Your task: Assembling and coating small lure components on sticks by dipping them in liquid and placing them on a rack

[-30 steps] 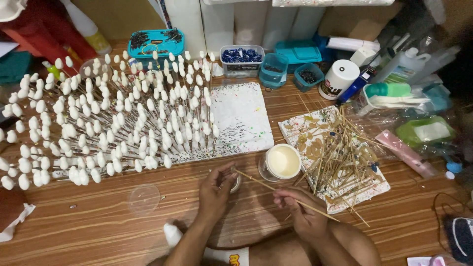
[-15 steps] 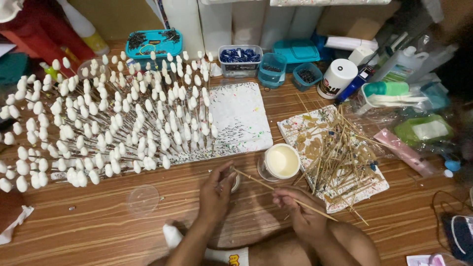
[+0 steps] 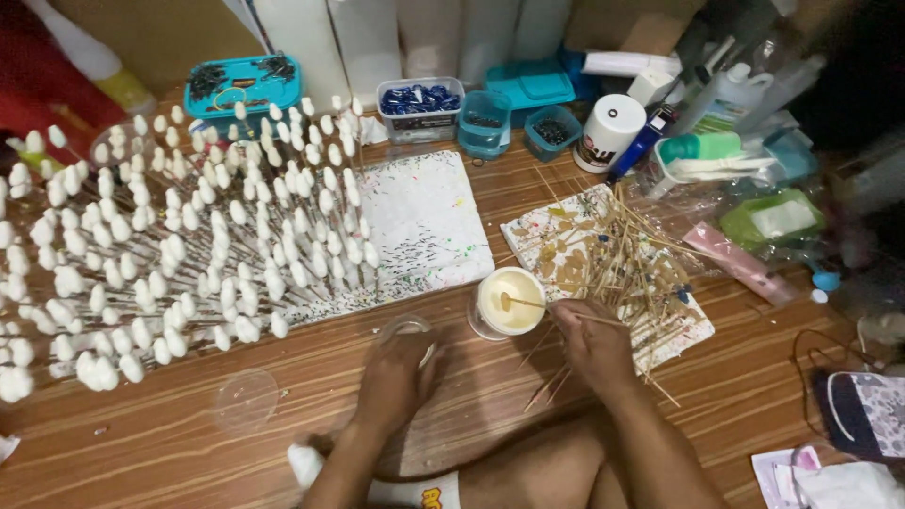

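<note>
My right hand pinches a thin wooden stick whose tip dips into a small cup of cream-coloured liquid; a few more sticks poke out under that hand. My left hand rests over a small clear dish on the wooden floor, fingers curled on it. To the right lies a pile of bare wooden sticks on a stained paper sheet. To the left, several sticks with white blob tips stand stuck in a speckled white foam board.
A clear plastic lid lies at lower left. Teal boxes, small tubs of beads, a white jar, bottles and packets line the far side. My bent legs and a white sock are at the bottom edge.
My right hand has moved up and left, bringing the stick's tip into the cup. My left hand let go of the stick and dropped onto the clear dish.
</note>
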